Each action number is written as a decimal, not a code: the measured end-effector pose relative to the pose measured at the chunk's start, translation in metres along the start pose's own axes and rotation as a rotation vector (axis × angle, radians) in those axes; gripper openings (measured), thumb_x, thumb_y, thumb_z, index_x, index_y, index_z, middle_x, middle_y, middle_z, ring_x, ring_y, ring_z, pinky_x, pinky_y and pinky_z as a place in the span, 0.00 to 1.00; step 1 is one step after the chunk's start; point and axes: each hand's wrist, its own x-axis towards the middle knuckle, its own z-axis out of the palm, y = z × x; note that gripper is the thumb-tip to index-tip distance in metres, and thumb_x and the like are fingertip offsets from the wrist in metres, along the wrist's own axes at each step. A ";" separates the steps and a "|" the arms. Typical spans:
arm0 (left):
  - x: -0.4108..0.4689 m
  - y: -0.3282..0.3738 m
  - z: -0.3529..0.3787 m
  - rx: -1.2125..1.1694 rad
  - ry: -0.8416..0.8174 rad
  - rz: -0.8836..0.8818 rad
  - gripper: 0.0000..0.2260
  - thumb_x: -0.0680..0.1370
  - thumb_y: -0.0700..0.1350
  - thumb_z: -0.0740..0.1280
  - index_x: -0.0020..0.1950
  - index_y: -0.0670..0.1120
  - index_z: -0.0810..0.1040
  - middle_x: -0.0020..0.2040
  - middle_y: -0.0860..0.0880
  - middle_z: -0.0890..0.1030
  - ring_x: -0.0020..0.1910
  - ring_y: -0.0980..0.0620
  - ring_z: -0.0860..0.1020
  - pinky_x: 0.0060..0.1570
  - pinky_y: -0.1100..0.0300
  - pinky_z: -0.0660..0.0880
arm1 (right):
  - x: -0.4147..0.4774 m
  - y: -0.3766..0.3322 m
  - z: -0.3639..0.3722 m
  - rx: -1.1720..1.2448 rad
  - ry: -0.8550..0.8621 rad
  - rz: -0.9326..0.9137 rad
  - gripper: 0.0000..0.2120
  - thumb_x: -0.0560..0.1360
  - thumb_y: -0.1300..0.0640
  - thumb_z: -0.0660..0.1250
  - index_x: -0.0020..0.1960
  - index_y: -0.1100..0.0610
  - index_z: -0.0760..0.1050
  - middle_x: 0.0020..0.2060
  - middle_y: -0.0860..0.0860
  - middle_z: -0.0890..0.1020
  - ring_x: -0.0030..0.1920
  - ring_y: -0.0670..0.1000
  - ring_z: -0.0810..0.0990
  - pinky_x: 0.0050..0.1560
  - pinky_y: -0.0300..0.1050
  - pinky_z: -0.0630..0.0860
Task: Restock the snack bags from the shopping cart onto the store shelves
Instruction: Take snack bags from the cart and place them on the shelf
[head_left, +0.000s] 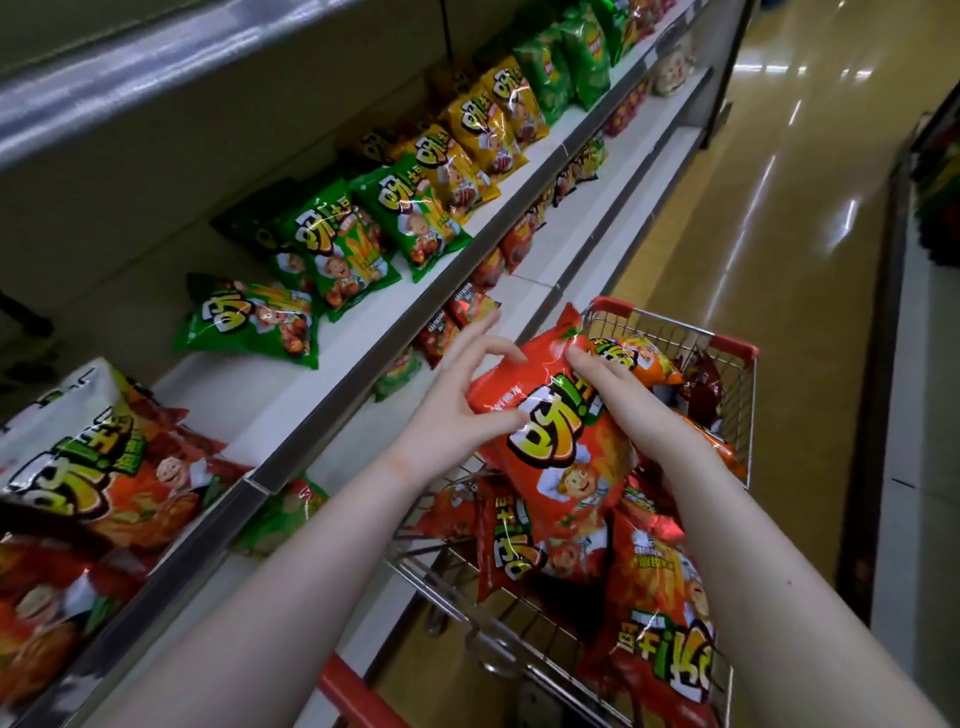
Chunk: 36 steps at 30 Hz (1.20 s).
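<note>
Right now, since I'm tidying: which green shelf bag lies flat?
The lone green bag at the row's near end; the other green bags stand leaning together.

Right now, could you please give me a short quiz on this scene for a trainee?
1. True or false: the red bag lies on the shelf.
2. Fill in: the lone bag lying flat on the shelf is ___.
3. The right hand: A) hangs empty, B) holds the red bag, C) rests on the shelf.
Key: 1 false, it is held over the cart; 2 green; 3 B.
</note>
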 end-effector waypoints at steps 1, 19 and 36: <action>0.002 -0.003 0.002 -0.086 0.055 -0.056 0.19 0.64 0.49 0.73 0.50 0.63 0.73 0.71 0.62 0.61 0.73 0.54 0.64 0.60 0.46 0.75 | -0.003 0.001 -0.004 0.008 -0.001 0.021 0.33 0.64 0.28 0.66 0.61 0.47 0.75 0.55 0.45 0.82 0.54 0.47 0.81 0.59 0.46 0.74; 0.032 -0.097 0.111 -0.384 0.529 -1.046 0.32 0.68 0.49 0.77 0.66 0.38 0.70 0.61 0.39 0.77 0.59 0.38 0.75 0.61 0.42 0.72 | 0.009 0.042 -0.074 0.071 0.559 -0.044 0.26 0.71 0.41 0.69 0.64 0.52 0.70 0.53 0.47 0.81 0.52 0.49 0.82 0.58 0.55 0.77; 0.032 -0.113 0.101 -0.360 0.709 -0.861 0.11 0.67 0.40 0.78 0.45 0.49 0.80 0.47 0.47 0.84 0.45 0.46 0.82 0.49 0.49 0.80 | 0.025 0.068 -0.081 0.022 0.602 -0.008 0.44 0.64 0.30 0.68 0.71 0.55 0.64 0.62 0.48 0.76 0.61 0.50 0.76 0.62 0.54 0.74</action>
